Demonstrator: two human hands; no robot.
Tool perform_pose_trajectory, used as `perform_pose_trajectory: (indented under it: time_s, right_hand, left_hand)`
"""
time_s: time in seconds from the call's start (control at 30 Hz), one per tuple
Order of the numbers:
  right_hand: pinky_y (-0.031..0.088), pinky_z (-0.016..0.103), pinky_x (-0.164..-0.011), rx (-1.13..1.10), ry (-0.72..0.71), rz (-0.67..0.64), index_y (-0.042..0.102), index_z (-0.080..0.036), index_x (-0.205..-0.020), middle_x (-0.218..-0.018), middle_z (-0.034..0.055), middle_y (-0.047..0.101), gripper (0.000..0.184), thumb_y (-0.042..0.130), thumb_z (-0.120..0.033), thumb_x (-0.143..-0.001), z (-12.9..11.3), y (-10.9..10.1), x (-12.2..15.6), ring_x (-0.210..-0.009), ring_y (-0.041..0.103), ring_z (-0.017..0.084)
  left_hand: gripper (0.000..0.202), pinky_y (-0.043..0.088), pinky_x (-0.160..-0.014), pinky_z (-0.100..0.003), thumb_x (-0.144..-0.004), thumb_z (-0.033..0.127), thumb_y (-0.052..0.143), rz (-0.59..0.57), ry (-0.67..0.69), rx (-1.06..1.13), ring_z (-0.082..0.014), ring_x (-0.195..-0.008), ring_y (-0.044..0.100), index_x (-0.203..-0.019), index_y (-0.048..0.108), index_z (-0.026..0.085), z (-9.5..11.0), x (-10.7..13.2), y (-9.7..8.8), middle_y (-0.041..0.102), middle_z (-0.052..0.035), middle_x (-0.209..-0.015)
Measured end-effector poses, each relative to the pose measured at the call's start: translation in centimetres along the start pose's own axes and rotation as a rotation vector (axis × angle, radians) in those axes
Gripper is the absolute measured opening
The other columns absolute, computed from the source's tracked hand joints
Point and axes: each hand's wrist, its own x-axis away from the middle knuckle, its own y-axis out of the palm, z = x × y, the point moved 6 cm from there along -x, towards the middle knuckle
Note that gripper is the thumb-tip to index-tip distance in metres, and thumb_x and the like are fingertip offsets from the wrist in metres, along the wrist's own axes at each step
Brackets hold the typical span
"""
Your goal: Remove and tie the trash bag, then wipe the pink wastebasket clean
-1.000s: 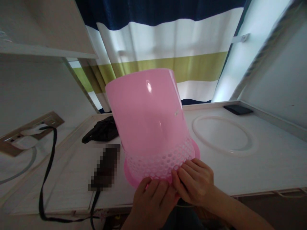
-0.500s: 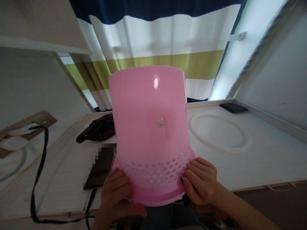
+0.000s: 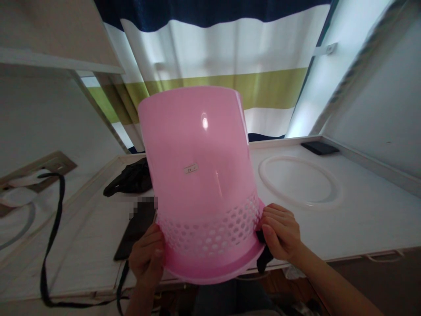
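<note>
I hold a pink plastic basket (image 3: 197, 175) upside down in front of me, its solid base up and its perforated band and rim toward me. My left hand (image 3: 147, 256) grips the rim on the left, fingers curled around it. At the right side of the rim my right hand (image 3: 281, 231) is closed on the edge, with a dark piece of material (image 3: 263, 259) hanging under its fingers. A small label (image 3: 191, 168) sticks to the basket's wall.
A white table (image 3: 362, 224) lies below, with a white ring (image 3: 297, 182) at right, a black bag (image 3: 130, 180) at left, a dark phone (image 3: 136, 230) and a black cable (image 3: 49, 245). A small dark device (image 3: 319, 148) sits at the far right corner. Striped curtain behind.
My hands have moved apart from the front of the rim to its two sides. The basket has turned, its label sliding leftward, and tilted a little to the left.
</note>
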Motion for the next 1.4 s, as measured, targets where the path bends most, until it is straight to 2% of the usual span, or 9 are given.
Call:
perform_pose_trajectory:
  time_s: [0.17, 0.33, 0.63, 0.87, 1.1, 1.2, 1.4]
  right_hand:
    - [0.025, 0.026, -0.047, -0.092, 0.075, 0.033, 0.038, -0.018, -0.060, -0.048, -0.0015, 0.036, 0.019, 0.033, -0.006, -0.074, 0.4, 0.1, 0.1, -0.046, 0.035, 0.010]
    - [0.025, 0.027, -0.047, -0.148, 0.087, 0.054, 0.036, -0.018, -0.059, -0.048, -0.0015, 0.035, 0.020, 0.032, -0.008, -0.076, 0.8, 0.1, 0.3, -0.046, 0.034, 0.010]
    - [0.028, 0.026, -0.047, -0.225, 0.183, 0.168, 0.039, -0.018, -0.060, -0.050, -0.0001, 0.040, 0.021, 0.033, -0.010, -0.079, 1.5, -0.1, 0.9, -0.047, 0.038, 0.010]
    - [0.030, 0.026, -0.046, -0.268, 0.315, 0.241, 0.043, -0.017, -0.058, -0.050, -0.0002, 0.041, 0.025, 0.035, -0.014, -0.081, 2.6, -0.3, 1.8, -0.047, 0.040, 0.010]
    - [0.030, 0.025, -0.045, -0.261, 0.414, 0.326, 0.044, -0.016, -0.053, -0.049, -0.0002, 0.043, 0.028, 0.038, -0.017, -0.081, 4.1, -0.8, 2.6, -0.046, 0.041, 0.009]
    - [0.030, 0.024, -0.043, -0.238, 0.432, 0.347, 0.043, -0.016, -0.050, -0.048, -0.0005, 0.043, 0.031, 0.039, -0.020, -0.080, 4.5, -0.9, 2.8, -0.044, 0.040, 0.009]
    - [0.033, 0.025, -0.045, -0.209, 0.436, 0.347, 0.043, -0.017, -0.049, -0.047, 0.0000, 0.043, 0.033, 0.039, -0.023, -0.081, 4.5, -0.9, 3.0, -0.045, 0.042, 0.010]
  left_hand:
    - [0.034, 0.033, -0.049, -0.029, -0.078, 0.014, 0.041, 0.044, 0.021, 0.021, -0.0067, -0.042, 0.030, -0.045, 0.031, 0.015, 0.2, -0.3, -0.3, 0.028, 0.0047, -0.042]
    - [0.034, 0.036, -0.051, -0.030, -0.078, 0.010, 0.040, 0.054, -0.010, 0.011, -0.0071, -0.042, 0.032, -0.045, 0.032, 0.015, -0.1, -0.2, -0.5, 0.031, 0.0048, -0.042]
    - [0.035, 0.029, -0.047, -0.027, -0.078, 0.009, 0.038, 0.074, -0.024, 0.021, -0.0064, -0.040, 0.029, -0.045, 0.028, 0.015, 0.0, -0.6, -0.4, 0.028, 0.0051, -0.041]
    - [0.035, 0.026, -0.046, -0.026, -0.076, 0.007, 0.040, 0.085, -0.030, 0.016, -0.0065, -0.040, 0.030, -0.044, 0.028, 0.015, -0.1, -0.4, -0.4, 0.027, 0.0052, -0.041]
    - [0.035, 0.029, -0.046, -0.026, -0.075, 0.006, 0.042, 0.115, -0.058, 0.017, -0.0063, -0.041, 0.031, -0.043, 0.029, 0.014, -0.2, -0.1, -0.8, 0.028, 0.0050, -0.043]
    - [0.035, 0.033, -0.048, -0.027, -0.075, 0.007, 0.042, 0.136, -0.093, 0.005, -0.0063, -0.041, 0.032, -0.043, 0.030, 0.015, -0.4, 0.0, -0.9, 0.029, 0.0050, -0.043]
    - [0.038, 0.032, -0.047, -0.026, -0.074, 0.007, 0.044, 0.152, -0.082, 0.050, -0.0051, -0.041, 0.031, -0.042, 0.027, 0.013, -0.6, 0.3, -0.8, 0.027, 0.0052, -0.042]
